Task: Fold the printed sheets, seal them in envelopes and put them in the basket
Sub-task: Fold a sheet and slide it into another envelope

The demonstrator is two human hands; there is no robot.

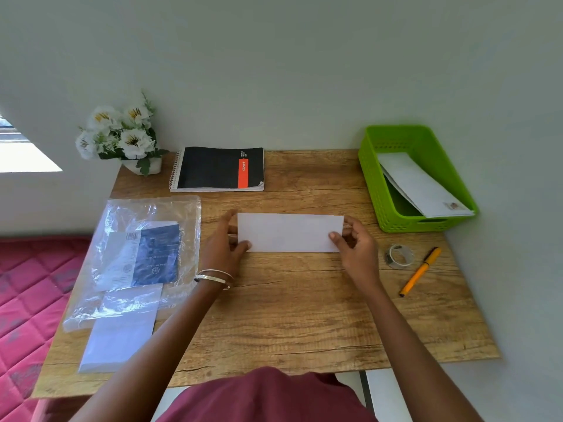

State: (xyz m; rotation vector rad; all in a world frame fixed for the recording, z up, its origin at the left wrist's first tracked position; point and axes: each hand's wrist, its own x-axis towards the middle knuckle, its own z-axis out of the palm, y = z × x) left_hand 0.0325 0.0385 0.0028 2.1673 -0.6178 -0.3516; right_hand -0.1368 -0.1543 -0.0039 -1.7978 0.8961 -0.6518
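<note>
Both hands, left grip (224, 245) and right grip (355, 243), pinch the white rectangular paper envelope's (289, 233) ends mid-counter (289, 315).

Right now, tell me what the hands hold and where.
Both hold the white envelope: left hand pinches its left end, right hand its right end.

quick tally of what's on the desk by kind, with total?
Folded white paper, held in both hands: 1
Green basket: 1
Envelope in basket: 1
Spiral notebook: 1
Plastic bag: 1
White sheet stack: 1
Tape roll: 1
Orange pen: 1
Flower pot: 1
Total: 9
</note>
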